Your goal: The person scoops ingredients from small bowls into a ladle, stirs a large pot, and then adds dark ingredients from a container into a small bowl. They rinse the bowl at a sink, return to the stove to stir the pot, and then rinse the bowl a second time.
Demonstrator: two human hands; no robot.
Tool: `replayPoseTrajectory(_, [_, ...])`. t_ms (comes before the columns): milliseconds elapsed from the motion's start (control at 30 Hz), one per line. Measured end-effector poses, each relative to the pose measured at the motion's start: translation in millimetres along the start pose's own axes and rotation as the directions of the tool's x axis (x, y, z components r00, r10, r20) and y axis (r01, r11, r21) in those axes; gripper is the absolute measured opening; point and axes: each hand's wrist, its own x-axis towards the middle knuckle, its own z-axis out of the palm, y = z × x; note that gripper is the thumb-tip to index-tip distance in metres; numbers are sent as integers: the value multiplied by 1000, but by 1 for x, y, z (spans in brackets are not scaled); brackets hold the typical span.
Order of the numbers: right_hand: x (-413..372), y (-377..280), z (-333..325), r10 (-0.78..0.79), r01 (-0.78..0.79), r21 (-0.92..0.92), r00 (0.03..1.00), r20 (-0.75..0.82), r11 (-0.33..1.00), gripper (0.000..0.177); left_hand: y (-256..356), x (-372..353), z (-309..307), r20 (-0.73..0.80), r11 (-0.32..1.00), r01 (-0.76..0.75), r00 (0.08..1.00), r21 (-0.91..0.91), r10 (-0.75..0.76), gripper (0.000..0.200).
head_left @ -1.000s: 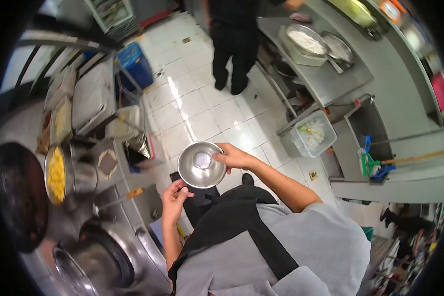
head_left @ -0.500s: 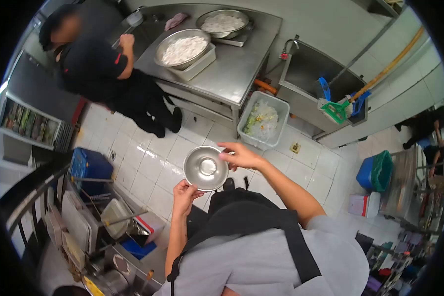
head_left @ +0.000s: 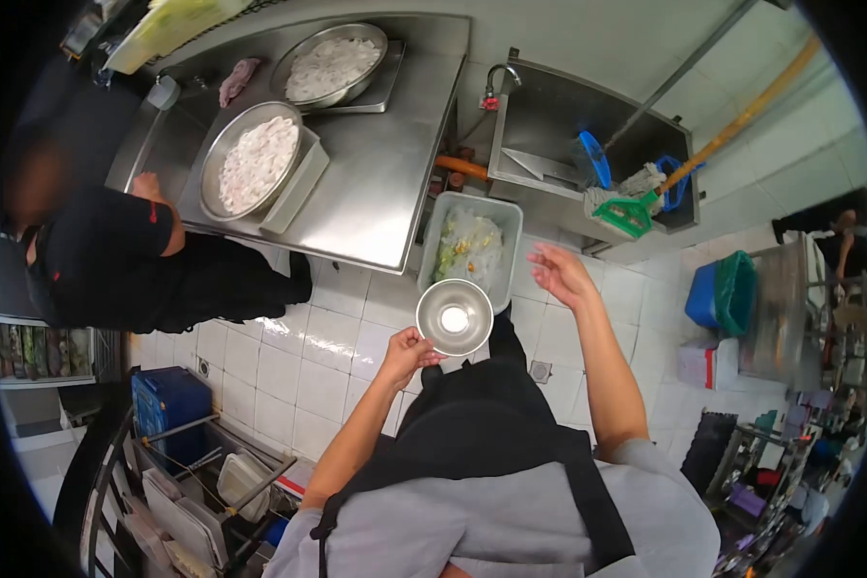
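Note:
A small round metal bowl (head_left: 433, 328) hangs in front of my apron, its inside facing up and showing nothing in it. My left hand (head_left: 409, 356) pinches its rim at the lower left. To the right of the bowl, my right hand (head_left: 561, 275) is held in the air with its fingers apart, touching nothing. Just beyond the bowl, a grey plastic bin (head_left: 513, 246) on the floor holds clear plastic bags and green and yellow scraps. The bowl overlaps the bin's near edge in the view.
A steel table (head_left: 371, 183) bears two large bowls of pale food, the nearer bowl (head_left: 207, 183) beside a white tray. A person in black (head_left: 116, 250) stands at the left. A steel sink (head_left: 549, 106), a green mop head (head_left: 631, 214) and a blue bin (head_left: 705, 299) are to the right.
My right hand has let go of the bowl and moved away to the right. The bowl, in my left hand, has come nearer the grey bin as my view shifted toward the sink.

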Motion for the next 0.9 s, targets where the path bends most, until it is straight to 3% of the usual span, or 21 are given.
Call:
replayPoseTrajectory(100, [115, -35, -5, -7, 4, 75, 999, 44, 997, 31, 5, 40, 17, -78, 995, 81, 994, 49, -77, 13])
replayPoseTrajectory(233, [310, -72, -11, 24, -25, 306, 1000, 8, 952, 40, 0, 90, 35, -148, 993, 93, 984, -72, -103, 11])
replayPoseTrajectory(300, [378, -99, 5, -21, 31, 329, 999, -34, 944, 41, 6, 115, 53, -180, 988, 118, 974, -96, -134, 10])
replayPoseTrajectory(367, [446, -119, 10, -41, 59, 461, 998, -50, 885, 41, 15, 135, 77, -210, 986, 132, 966, -100, -150, 9])
replayPoseTrajectory(433, [473, -153, 33, 69, 59, 586, 979, -194, 808, 37, 32, 159, 104, -232, 988, 129, 962, -82, -145, 7])
replayPoseTrajectory(533, [549, -153, 11, -6, 97, 733, 992, -126, 673, 33, 57, 193, 135, -215, 980, 130, 963, -154, -161, 3])
replayPoseTrajectory(567, [552, -151, 10, -71, 191, 592, 973, -220, 783, 29, 60, 205, 138, -214, 981, 140, 962, -138, -168, 3])
replayPoseTrajectory(600, [549, -147, 9, -272, 345, 196, 907, -321, 918, 27, 65, 216, 144, -203, 980, 139, 965, -144, -167, 2])
replayPoseTrajectory(633, [549, -148, 9, -493, 435, -238, 811, -316, 868, 26, 72, 228, 149, -190, 981, 131, 969, -146, -158, 2])
replayPoseTrajectory(667, [545, -145, 9, -682, 441, -623, 700, -212, 647, 25, 79, 239, 153, -177, 981, 125, 973, -145, -151, 2])
replayPoseTrajectory(700, [514, -165, 22, -735, 421, -755, 668, -117, 503, 22, 75, 253, 152, -168, 982, 93, 978, -163, -121, 9])
replayPoseTrajectory(800, [459, -208, 27, -565, 392, -608, 817, -116, 691, 21, 109, 296, 176, -185, 992, 69, 979, -104, -88, 8])
replayPoseTrajectory(833, [446, -226, 17, -297, 273, -273, 954, -51, 922, 18, 116, 312, 183, -177, 989, 75, 979, -130, -98, 6])
replayPoseTrajectory(900, [455, -233, -3, -236, 233, -50, 969, -70, 971, 20, 135, 356, 198, -157, 989, 50, 985, -138, -71, 3])
